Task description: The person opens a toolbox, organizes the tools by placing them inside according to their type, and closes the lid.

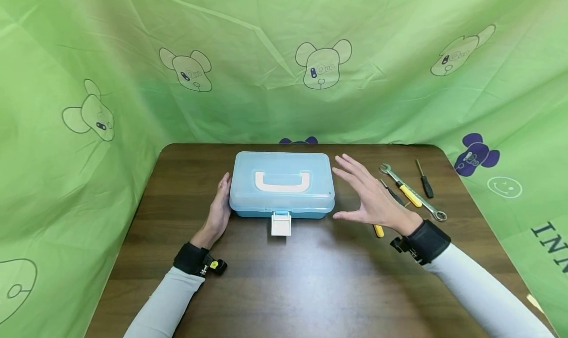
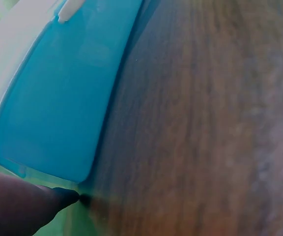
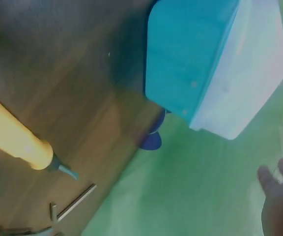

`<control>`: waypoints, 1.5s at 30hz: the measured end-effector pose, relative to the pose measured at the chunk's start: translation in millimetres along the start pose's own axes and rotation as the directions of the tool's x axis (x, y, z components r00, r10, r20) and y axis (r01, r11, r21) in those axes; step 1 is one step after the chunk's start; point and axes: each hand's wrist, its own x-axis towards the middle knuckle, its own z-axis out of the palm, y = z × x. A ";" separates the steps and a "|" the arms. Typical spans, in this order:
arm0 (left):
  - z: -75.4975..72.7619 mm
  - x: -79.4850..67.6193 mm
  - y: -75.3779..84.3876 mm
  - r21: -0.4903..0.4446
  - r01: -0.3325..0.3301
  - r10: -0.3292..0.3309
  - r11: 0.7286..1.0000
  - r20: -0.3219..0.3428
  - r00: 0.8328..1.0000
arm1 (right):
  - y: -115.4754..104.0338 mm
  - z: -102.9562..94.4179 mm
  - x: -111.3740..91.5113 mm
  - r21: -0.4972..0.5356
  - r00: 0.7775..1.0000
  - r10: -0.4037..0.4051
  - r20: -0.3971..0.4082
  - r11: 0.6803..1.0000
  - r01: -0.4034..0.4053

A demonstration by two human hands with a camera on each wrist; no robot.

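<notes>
A light-blue plastic toolbox [image 1: 284,202] sits on the table with its translucent lid down. Its white carry handle [image 1: 282,186] lies flat on top, and a white latch [image 1: 281,224] sticks out from the front. My left hand [image 1: 217,212] is at the box's left side, fingers extended along it; whether they touch it I cannot tell. To the right of the box, my right hand [image 1: 370,197] is held apart from it, fingers spread and thumb out, holding nothing. In the left wrist view, the box's blue front [image 2: 68,98] fills the upper left.
Right of my right hand lie a combination wrench [image 1: 439,215], a black-handled screwdriver [image 1: 427,186] and a yellow-handled tool [image 1: 409,195]. Another yellow handle [image 1: 378,231] is partly hidden under that hand. The right wrist view shows a hex key [image 3: 75,202]. Green cloth [image 1: 253,106] hangs behind the table.
</notes>
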 end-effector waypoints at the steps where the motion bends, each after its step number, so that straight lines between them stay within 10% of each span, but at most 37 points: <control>1: 0.2 0.0 -0.7 -0.003 0.001 -0.001 1.000 -0.001 1.000 | 2.2 2.0 2.2 0.009 1.000 -0.013 0.016 1.000 0.013; 18: 4.4 7.8 -5.8 -0.037 -0.029 0.029 0.999 0.002 1.000 | 20.3 28.2 14.0 -0.004 0.976 0.034 0.214 0.999 -0.034; 45: 3.9 11.1 -10.9 -0.029 -0.055 0.056 0.998 0.022 0.998 | 33.0 41.6 19.7 0.020 0.990 -0.070 0.124 0.997 0.068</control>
